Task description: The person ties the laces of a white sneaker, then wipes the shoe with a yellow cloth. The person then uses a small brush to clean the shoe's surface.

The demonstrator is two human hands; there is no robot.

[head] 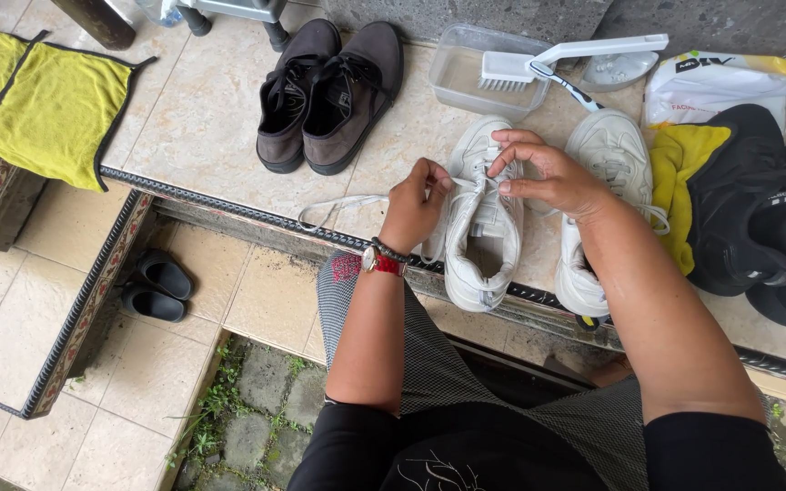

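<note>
The person sits at the edge of a tiled step [202, 118], bent over a white sneaker [482, 227] that lies on the tiles just past the step's dark patterned border, toe pointing away from them. The left hand [416, 205] is pinched shut on the white shoelace [343, 205], which trails off to the left across the tiles in a loose loop. The right hand [548, 175] hovers over the sneaker's eyelets, its fingers [502, 164] narrowed on a bit of lace at the tongue. A red-strapped watch [382, 262] sits on the left wrist.

The second white sneaker [604, 182] lies just beside the first, to its right, partly hidden by the right forearm. Beyond both sits a clear plastic tub [475, 77] with a white scrub brush [575, 56] resting across its rim, and a toothbrush [568, 84] lies between the tub and the sneakers. Further left stands a pair of brown lace-up shoes [329, 95], side by side. On the right, black sneakers [757, 218] rest against a yellow cloth [680, 164], with a white plastic bag [730, 82] behind them. Another yellow cloth [47, 105] is spread at the far left, and a pair of black slides [156, 286] sits on the lower floor.
</note>
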